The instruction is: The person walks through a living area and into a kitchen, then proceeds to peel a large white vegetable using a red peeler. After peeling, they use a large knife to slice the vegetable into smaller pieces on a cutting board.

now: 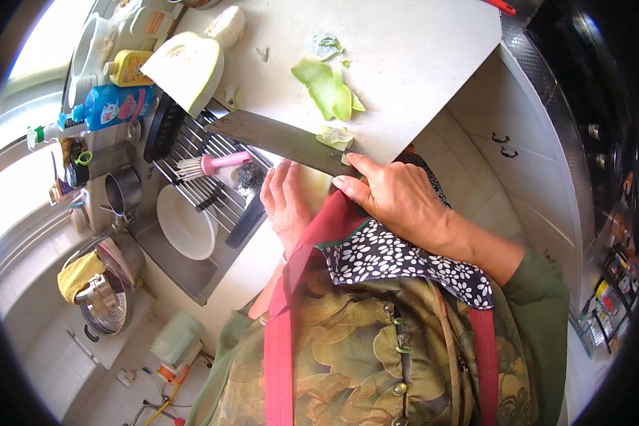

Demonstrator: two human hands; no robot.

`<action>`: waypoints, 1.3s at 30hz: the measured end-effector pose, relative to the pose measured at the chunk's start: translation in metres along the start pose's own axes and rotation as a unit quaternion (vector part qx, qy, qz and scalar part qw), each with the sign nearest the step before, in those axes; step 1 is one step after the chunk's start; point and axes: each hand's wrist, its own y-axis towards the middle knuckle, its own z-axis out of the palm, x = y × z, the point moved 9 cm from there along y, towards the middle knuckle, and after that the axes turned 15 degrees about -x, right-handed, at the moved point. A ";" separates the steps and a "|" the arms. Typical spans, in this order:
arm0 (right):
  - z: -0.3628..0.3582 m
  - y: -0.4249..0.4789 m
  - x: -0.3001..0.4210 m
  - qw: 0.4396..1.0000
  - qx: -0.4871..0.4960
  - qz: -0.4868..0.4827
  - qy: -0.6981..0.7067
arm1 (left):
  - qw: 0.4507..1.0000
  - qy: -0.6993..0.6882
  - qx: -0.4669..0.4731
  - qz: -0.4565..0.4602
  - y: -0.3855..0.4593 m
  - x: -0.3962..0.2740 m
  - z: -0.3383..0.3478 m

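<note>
My right hand (410,199) grips a cleaver (271,139) at its handle end. The dark, wide blade extends to the left above the counter's front edge. Under the blade, my left hand (287,205) rests on a pale melon piece (315,186), mostly hidden by the blade, hand and apron. A thin slice of peel (334,137) lies against the blade's far side. Green peelings (327,90) are on the white counter (420,58) beyond. Farther left stand a large cut melon wedge (186,69) with green rind and a smaller white chunk (226,26).
Left of my hands, a metal rack (191,173) spans the sink (191,279), holding a pink-handled brush (223,161). A white basin (186,221) sits in the sink. Blue (117,106) and yellow bottles (130,68) and a metal pot (122,191) line the window side.
</note>
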 end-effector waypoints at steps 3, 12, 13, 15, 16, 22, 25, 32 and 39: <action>-0.002 -0.004 0.002 1.000 0.006 0.006 0.019 | 1.000 -0.015 0.008 0.000 0.003 -0.005 -0.003; -0.016 -0.029 -0.018 0.998 -0.038 -0.006 -0.051 | 1.000 -0.017 0.024 0.004 -0.012 0.012 0.007; -0.014 -0.026 -0.018 0.998 -0.029 0.003 -0.046 | 1.000 -0.012 0.025 0.002 -0.011 0.012 0.006; -0.008 -0.018 -0.016 0.999 -0.012 0.020 -0.036 | 0.999 -0.013 0.031 -0.005 -0.011 0.012 0.005; -0.006 -0.014 -0.016 0.999 -0.016 0.028 -0.024 | 0.999 -0.016 0.029 -0.008 -0.011 0.012 0.006; -0.002 0.003 -0.017 0.998 0.014 0.058 -0.012 | 1.000 -0.003 0.017 -0.005 -0.010 0.016 0.007; -0.002 0.003 -0.018 0.999 0.009 0.053 0.000 | 1.000 -0.005 -0.002 -0.015 -0.009 0.018 0.007; -0.008 -0.009 -0.032 0.998 0.005 0.070 0.008 | 1.000 -0.018 0.007 -0.005 -0.013 0.018 0.008; 0.004 0.010 -0.030 0.993 0.055 0.108 -0.001 | 0.999 -0.007 -0.044 0.017 -0.014 0.016 0.004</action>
